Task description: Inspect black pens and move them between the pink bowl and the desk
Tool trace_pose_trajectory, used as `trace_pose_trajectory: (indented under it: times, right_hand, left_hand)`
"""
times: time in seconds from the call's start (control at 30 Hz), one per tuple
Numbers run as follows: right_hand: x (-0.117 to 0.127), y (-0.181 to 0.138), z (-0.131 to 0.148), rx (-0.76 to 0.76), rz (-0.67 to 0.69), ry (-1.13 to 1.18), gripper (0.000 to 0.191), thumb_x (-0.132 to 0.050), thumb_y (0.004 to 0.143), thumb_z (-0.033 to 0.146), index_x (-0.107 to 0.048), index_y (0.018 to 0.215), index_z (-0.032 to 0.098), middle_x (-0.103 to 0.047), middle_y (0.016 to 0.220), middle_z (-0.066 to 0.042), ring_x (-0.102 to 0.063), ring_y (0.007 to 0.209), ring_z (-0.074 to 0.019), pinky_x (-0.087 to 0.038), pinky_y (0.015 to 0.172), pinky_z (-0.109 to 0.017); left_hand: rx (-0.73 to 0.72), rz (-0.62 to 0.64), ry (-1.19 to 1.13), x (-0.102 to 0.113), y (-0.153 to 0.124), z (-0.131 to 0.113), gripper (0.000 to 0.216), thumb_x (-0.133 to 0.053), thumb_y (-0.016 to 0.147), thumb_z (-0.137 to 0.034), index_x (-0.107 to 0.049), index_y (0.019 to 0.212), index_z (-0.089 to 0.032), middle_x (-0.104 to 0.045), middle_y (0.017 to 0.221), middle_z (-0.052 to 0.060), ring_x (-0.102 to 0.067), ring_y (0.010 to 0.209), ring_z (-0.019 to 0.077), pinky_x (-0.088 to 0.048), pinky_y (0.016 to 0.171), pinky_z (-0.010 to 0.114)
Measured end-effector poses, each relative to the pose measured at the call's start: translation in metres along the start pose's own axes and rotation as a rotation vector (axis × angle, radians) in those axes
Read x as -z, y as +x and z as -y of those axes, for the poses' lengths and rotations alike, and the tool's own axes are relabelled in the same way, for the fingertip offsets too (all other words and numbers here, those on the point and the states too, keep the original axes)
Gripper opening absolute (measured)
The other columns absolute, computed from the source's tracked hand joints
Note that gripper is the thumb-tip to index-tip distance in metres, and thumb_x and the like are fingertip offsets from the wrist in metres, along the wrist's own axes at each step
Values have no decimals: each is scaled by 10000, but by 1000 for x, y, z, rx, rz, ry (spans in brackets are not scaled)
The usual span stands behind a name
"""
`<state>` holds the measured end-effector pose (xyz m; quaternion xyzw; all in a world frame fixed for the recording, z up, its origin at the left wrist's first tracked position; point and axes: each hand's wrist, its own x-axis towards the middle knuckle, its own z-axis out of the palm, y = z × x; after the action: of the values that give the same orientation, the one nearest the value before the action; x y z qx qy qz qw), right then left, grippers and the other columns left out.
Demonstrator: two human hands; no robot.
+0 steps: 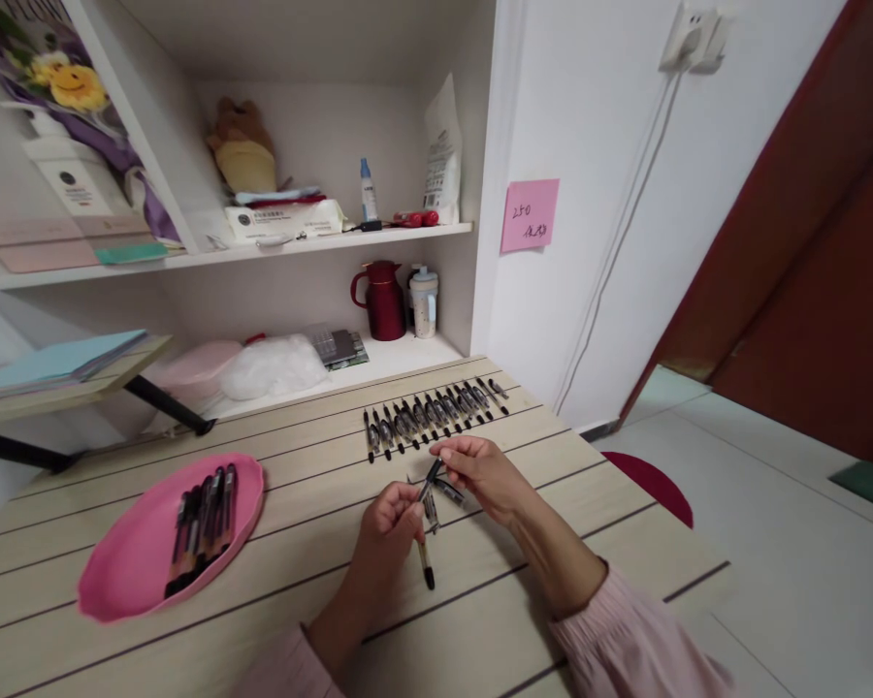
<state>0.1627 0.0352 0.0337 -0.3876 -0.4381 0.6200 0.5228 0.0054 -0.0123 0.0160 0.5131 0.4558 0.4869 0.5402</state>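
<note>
Above the middle of the table, my left hand (pixel 387 528) pinches the lower end of a slim dark pen (pixel 429 477). The fingertips of my right hand (pixel 486 473) are closed on its upper end. Under my hands lie a clear-and-dark pen piece (pixel 431 511) and a second one (pixel 449 491), partly covered. A black-ended pen part (pixel 426 567) sticks out below my left fingers; I cannot tell whether it is held or lies on the table. Beyond my hands stretches a row of dark pens and pen parts (pixel 437 415), laid side by side.
A pink tray (pixel 120 562) with several dark-capped pens (pixel 202 523) stands on the left of the slatted table (pixel 298 591). Behind are a small raised stand (pixel 109 388), a plastic bag (pixel 274 366), a red jug (pixel 385 302) and a light cup (pixel 425 302). A red stool (pixel 655 485) is at the right.
</note>
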Motion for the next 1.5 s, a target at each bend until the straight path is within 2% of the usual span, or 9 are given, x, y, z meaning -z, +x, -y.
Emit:
trace_pose_trajectory:
  times: [0.23, 0.43, 0.6, 0.77, 0.9, 1.07, 1.2, 1.37, 1.5]
  right_hand:
    - [-3, -2, -5, -14, 31, 51, 336, -734, 582, 420, -520, 575, 162, -488, 437, 54, -357, 381, -42, -227, 380, -178]
    - [-3, -3, -1, -8, 158, 180, 328, -707, 628, 406, -657, 841, 162, -643, 798, -46, -541, 624, -106, -386, 524, -214]
    - [-5, -1, -7, 11, 26, 134, 261, -760, 568, 357, -596, 592, 155, -565, 542, 20, -445, 479, -67, -344, 488, -205]
    - [-6, -3, -5, -26, 138, 196, 327, -724, 603, 405, -650, 809, 162, -640, 788, -41, -555, 674, -123, -412, 594, -238]
    - [-6, -2, -6, 16, 14, 62, 291, -767, 543, 375, -584, 592, 154, -568, 552, 13, -467, 502, -83, -369, 509, -216]
    - [-4, -1, -5, -15, 88, 136, 336, -707, 610, 446, -637, 776, 162, -639, 763, -50, -564, 668, -135, -426, 579, -243]
    - [-1, 1, -7, 20, -7, 75, 279, -755, 570, 377, -579, 585, 160, -553, 524, 18, -466, 487, -83, -372, 501, -219]
    - [-2, -2, -4, -7, 109, 132, 277, -696, 645, 410, -653, 791, 179, -637, 756, -26, -541, 623, -105, -408, 568, -233]
    - [-3, -1, -6, 18, 61, 89, 245, -777, 539, 320, -645, 674, 164, -600, 631, 3, -491, 544, -87, -383, 549, -232]
  left_hand:
    - [40, 15, -57, -3, -3, -6, 116, -608, 687, -258, -558, 730, -162, -505, 484, -45, -375, 426, 56, -259, 444, 165]
    - [176, 47, -177, -7, -7, -10, 213, -622, 674, -333, -517, 772, -176, -488, 472, -67, -177, 335, 11, -78, 375, 168]
    - [176, 28, -163, -8, -8, -10, 231, -635, 655, -339, -512, 767, -178, -484, 462, -70, -189, 332, 9, -72, 370, 167]
    - [181, 69, -181, -8, -7, -8, 215, -602, 688, -341, -500, 799, -188, -498, 474, -75, -154, 312, 5, -52, 361, 173]
    - [167, 30, -132, -8, -7, -8, 215, -628, 665, -328, -514, 762, -175, -492, 460, -69, -205, 316, 8, -75, 358, 169]
    - [218, 76, -200, -7, -7, -9, 256, -631, 666, -357, -500, 803, -185, -495, 475, -77, -160, 304, 2, -43, 362, 170]
    - [206, 53, -176, -8, -8, -9, 263, -643, 651, -355, -508, 789, -177, -489, 462, -73, -183, 312, 4, -53, 362, 170]
    - [203, 73, -191, -7, -7, -8, 257, -624, 678, -365, -504, 811, -181, -491, 475, -73, -159, 307, 1, -42, 366, 175]
    - [196, 45, -150, -5, -4, -3, 239, -631, 670, -352, -519, 784, -174, -494, 459, -66, -188, 313, 7, -69, 368, 176]
